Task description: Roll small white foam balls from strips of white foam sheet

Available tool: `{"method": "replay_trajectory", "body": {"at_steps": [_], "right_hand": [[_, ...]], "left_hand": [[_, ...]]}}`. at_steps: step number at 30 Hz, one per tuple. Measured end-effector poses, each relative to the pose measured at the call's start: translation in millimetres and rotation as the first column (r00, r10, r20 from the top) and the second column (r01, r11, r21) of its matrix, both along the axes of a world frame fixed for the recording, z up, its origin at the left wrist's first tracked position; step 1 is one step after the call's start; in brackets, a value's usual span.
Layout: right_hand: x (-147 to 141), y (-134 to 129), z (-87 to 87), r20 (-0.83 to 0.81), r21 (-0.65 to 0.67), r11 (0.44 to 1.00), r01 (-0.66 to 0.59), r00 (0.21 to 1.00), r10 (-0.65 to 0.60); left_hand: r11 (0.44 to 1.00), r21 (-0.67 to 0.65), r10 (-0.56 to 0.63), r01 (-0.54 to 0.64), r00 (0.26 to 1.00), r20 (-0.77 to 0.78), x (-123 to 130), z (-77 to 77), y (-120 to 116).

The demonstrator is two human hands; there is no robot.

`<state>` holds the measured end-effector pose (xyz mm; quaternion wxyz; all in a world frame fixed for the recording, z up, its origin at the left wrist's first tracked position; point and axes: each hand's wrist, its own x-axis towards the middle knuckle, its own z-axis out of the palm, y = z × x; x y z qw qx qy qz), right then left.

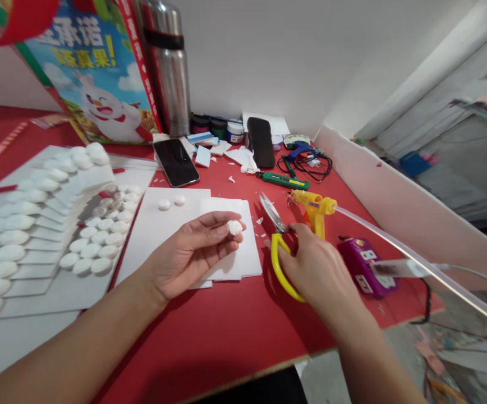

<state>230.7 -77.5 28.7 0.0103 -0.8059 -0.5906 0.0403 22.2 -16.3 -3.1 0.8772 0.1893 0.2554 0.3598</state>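
- Head view: the red bench (226, 331) is running across the foreground, with both hands working above it.
- Left hand (203, 244) is pinching a small white lump (234, 227) between thumb and fingers, holding it above some white cards (249, 252).
- Right hand (311, 258) is curling its fingers around the yellow handles of the scissors (283, 264); the blades are standing slightly apart, pointing away.
- A purple box (359, 264) is sitting just right of that hand.
- Staggered cards (44, 269) are fanning out at far left, white discs (11, 253) lining their outer ends; more discs are clustering beside them.
- Two loose discs (164, 205) are resting on the card beyond the left hand.
- A yellow glue gun (311, 203) is standing past the scissors, a clear stick (395, 245) extending from its back.
- Beyond, a green tool (285, 180) is lying near two phones (176, 163), and paper scraps (243, 157) are scattering between them.
- Farthest back, small jars (218, 129), a steel flask (170, 78) and a cartoon-printed carton (109, 90) are standing by the wall (260, 50).
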Motion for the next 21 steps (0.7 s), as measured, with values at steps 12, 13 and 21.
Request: {"method": "replay_trajectory", "body": {"at_steps": [12,13,21], "right_hand": [[-7.3,11.7,-2.1,0.273,-0.087,0.982,-0.171,0.944,0.188],[-7.4,12.2,1.3,0.28,-0.08,0.979,-0.186,0.939,0.202],[-18.2,36.1,27.1,-0.656,0.225,0.955,-0.192,0.695,0.294]], "left_hand": [[0.98,0.201,0.032,-0.012,0.995,-0.097,0.2,4.1,0.3],[0.97,0.242,0.051,-0.018,0.99,-0.131,0.4,4.0,0.6],[0.602,0.797,0.539,-0.05,0.762,-0.359,-5.2,3.4,1.8]]}}
